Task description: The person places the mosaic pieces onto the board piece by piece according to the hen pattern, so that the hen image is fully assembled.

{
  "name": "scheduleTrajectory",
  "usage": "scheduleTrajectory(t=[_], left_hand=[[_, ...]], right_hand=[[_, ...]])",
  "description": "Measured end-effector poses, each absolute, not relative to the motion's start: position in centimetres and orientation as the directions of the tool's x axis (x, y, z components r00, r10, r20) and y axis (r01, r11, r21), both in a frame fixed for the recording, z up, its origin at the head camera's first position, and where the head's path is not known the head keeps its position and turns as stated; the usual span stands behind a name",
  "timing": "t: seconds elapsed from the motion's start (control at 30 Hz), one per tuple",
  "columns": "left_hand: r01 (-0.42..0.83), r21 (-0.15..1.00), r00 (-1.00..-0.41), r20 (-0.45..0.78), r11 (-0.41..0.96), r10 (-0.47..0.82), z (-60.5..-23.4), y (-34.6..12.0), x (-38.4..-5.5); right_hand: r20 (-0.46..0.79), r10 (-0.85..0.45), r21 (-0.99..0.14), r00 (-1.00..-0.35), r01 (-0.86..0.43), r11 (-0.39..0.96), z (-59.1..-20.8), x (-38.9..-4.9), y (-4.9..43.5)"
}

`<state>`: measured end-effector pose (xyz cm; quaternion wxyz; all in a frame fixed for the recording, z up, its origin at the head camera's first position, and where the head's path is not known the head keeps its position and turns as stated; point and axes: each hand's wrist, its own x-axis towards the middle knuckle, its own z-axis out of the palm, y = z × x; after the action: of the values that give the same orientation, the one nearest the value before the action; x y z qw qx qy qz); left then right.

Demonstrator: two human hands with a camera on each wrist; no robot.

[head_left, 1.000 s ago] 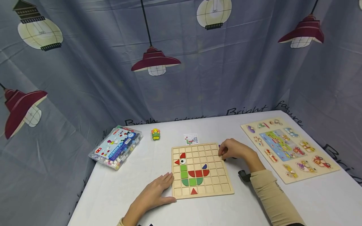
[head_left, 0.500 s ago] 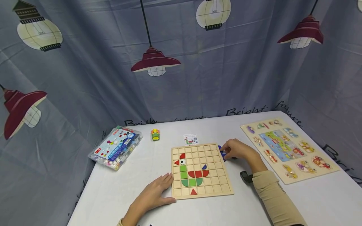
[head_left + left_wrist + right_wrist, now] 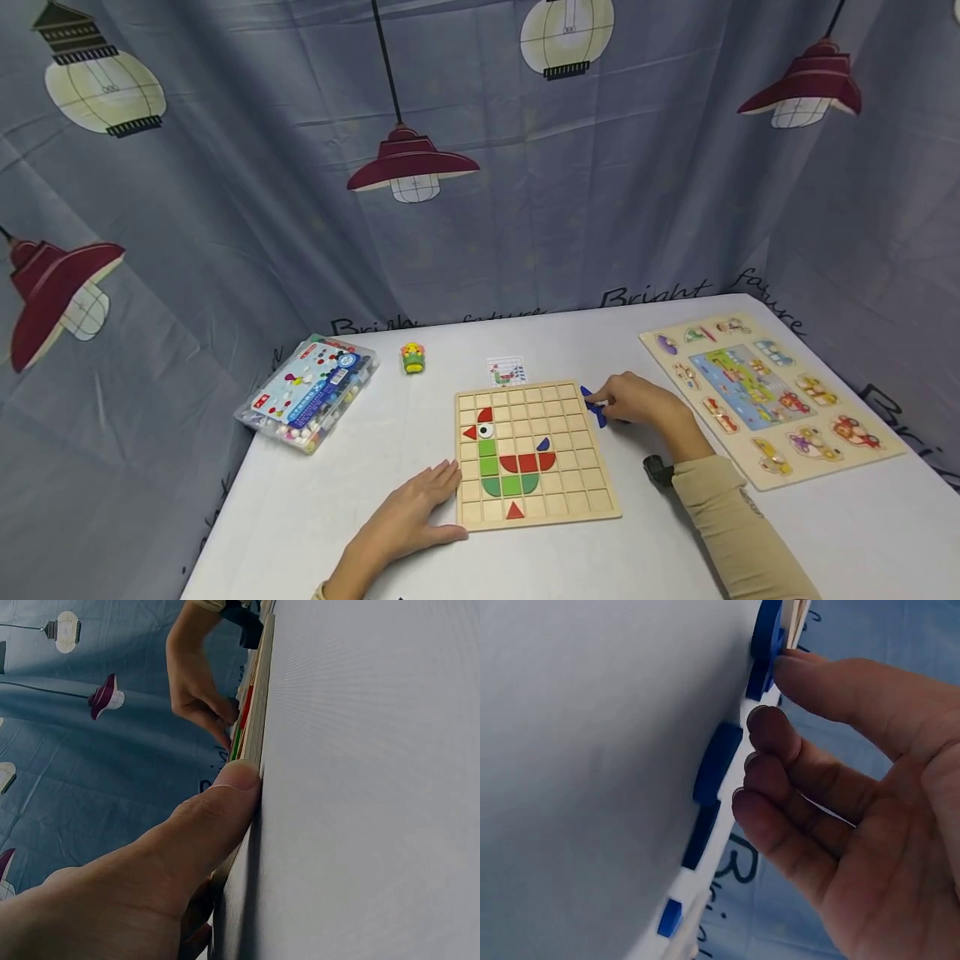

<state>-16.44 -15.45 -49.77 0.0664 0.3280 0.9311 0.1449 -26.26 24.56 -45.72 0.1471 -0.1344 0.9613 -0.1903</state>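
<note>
My left hand [image 3: 408, 510] rests against the left edge of a square wooden grid board [image 3: 581, 500], its thumb [image 3: 238, 776] at the near corner. Coloured pieces form a bird on the board: green squares [image 3: 488, 457], red pieces [image 3: 527, 462], an eye piece [image 3: 486, 430] and a small blue piece [image 3: 543, 445]. Just past the board's right edge, my right hand [image 3: 637, 398] touches loose blue pieces [image 3: 598, 414] with an outstretched index finger. In the right wrist view its thumb [image 3: 799, 675] meets a blue piece [image 3: 759, 679]; the other fingers are loosely bent, with more blue pieces [image 3: 718, 763] below.
A small picture card [image 3: 507, 371] lies behind the board. Farther left are a toy figure [image 3: 412, 357] and a clear plastic case of beads [image 3: 307, 392]. A wooden picture puzzle [image 3: 772, 475] covers the table's right side. Printed curtains hang behind.
My right hand has drawn slightly to the right, and its index finger has stretched out. More of the blue pieces beside the board now show. The left hand stays where it was.
</note>
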Motion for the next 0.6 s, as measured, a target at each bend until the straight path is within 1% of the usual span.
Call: scheduleTrajectory(t=[0.13,0.27,0.33,0.43,0.5,0.6], left_hand=[[0.593,0.311,-0.776,-0.026,0.743,0.63,-49.8,-15.4,-16.4],[0.59,0.309,-0.778,-0.032,0.746,0.628,-49.7,-15.4,-16.4],[0.589,0.311,-0.778,-0.031,0.746,0.627,-49.7,-15.4,-16.5],[0.588,0.316,-0.779,-0.027,0.744,0.627,-49.8,-15.3,-16.5],[0.59,0.318,-0.778,-0.021,0.742,0.628,-49.9,-15.3,-16.5],[0.587,0.32,-0.781,-0.019,0.744,0.625,-49.9,-15.3,-16.5]], right_hand=[[-0.195,-0.287,-0.358,-0.938,-0.204,0.911,-45.6,-26.3,24.9],[-0.171,-0.297,-0.375,-0.939,-0.217,0.902,-45.7,-26.6,24.8],[-0.192,-0.302,-0.389,-0.934,-0.21,0.897,-45.8,-26.7,24.7],[-0.201,-0.3,-0.365,-0.932,-0.213,0.906,-45.9,-27.0,24.8],[-0.206,-0.284,-0.373,-0.936,-0.194,0.908,-46.0,-27.2,25.0],[-0.165,-0.285,-0.407,-0.944,-0.198,0.892,-46.2,-27.7,25.5]])
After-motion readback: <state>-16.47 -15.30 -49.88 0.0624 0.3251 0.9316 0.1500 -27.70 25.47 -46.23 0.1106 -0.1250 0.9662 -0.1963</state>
